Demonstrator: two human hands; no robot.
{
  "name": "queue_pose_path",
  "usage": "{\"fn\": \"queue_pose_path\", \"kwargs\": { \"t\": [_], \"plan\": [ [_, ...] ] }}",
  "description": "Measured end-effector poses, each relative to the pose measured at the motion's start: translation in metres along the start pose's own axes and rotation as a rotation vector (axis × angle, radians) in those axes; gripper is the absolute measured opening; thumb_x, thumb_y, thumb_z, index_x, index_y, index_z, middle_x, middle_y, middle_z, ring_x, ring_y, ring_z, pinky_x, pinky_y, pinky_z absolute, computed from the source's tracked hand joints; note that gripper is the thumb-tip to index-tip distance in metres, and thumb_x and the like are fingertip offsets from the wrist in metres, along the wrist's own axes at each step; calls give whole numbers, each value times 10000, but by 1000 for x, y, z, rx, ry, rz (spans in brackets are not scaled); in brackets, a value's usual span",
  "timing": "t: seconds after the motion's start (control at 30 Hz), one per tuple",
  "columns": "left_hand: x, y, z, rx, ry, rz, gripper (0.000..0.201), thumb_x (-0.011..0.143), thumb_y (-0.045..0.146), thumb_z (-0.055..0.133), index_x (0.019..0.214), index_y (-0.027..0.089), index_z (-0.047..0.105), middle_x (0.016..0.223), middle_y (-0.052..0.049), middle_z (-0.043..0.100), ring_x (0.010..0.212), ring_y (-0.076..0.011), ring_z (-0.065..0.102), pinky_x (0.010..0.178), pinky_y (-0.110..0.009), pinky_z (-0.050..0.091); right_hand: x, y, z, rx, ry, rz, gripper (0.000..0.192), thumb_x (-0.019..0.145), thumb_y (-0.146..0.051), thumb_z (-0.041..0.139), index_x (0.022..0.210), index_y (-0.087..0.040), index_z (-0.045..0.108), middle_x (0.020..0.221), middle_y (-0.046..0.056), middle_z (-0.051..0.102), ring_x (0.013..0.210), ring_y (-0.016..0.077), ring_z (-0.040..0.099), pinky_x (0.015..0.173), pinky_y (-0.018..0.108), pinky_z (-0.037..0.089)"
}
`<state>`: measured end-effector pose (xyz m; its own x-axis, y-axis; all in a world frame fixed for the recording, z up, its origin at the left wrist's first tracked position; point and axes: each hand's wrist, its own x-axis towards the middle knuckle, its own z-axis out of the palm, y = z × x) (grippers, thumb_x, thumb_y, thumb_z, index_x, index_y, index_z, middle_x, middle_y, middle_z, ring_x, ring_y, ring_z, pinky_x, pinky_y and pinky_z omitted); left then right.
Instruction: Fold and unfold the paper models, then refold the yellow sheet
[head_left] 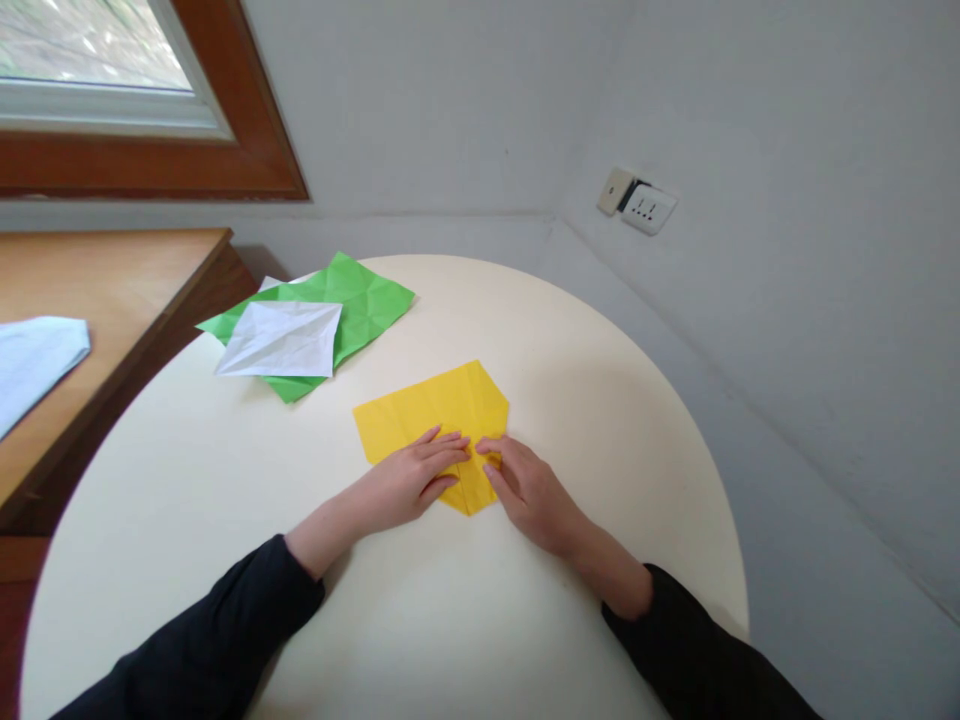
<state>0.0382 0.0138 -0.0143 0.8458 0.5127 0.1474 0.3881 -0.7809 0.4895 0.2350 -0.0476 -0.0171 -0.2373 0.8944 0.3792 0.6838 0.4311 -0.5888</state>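
Note:
A yellow sheet of paper (pixel 439 410), partly folded with creases and angled corners, lies flat near the middle of the round cream table (pixel 600 400). My left hand (pixel 412 480) lies flat on its near edge, fingers extended and pressing down. My right hand (pixel 525 490) presses on the same near part of the sheet, its fingertips meeting those of the left hand. Both hands cover the near corner of the paper. Both arms wear dark sleeves.
A creased green paper (pixel 367 300) lies at the table's far left with a white folded sheet (pixel 281 340) on top. A wooden desk (pixel 112 280) with a pale blue sheet (pixel 34 365) stands left. A wall socket (pixel 649 208) sits on the grey wall.

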Motion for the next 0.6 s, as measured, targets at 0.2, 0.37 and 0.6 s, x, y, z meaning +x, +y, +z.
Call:
{"fn": "queue_pose_path", "kwargs": {
  "t": [0.2, 0.37, 0.6],
  "plan": [
    [0, -1, 1, 27, 14, 17, 299, 897, 194, 432, 1173, 158, 540, 1305, -126, 537, 1244, -186, 460, 1093, -452, 299, 0, 9, 1, -109, -25, -23, 296, 872, -95, 343, 1059, -186, 553, 1089, 90, 653, 1070, 191, 584, 1013, 465, 392],
    [-1, 0, 1, 88, 12, 27, 307, 910, 202, 407, 1184, 147, 532, 1308, -126, 535, 1242, -188, 462, 1102, -459, 278, -1, 13, 3, -154, -54, -32, 343, 865, -79, 330, 1066, -161, 595, 1155, 107, 636, 1124, 191, 558, 1013, 473, 388],
    [-1, 6, 6, 309, 34, 83, 330, 904, 133, 383, 1203, 116, 520, 1291, -130, 548, 1252, -243, 447, 1081, -502, 295, -1, 12, 3, -189, -75, -40, 389, 856, -71, 326, 1111, -151, 608, 1181, 117, 624, 1135, 190, 552, 1010, 468, 388]
  ]
}}
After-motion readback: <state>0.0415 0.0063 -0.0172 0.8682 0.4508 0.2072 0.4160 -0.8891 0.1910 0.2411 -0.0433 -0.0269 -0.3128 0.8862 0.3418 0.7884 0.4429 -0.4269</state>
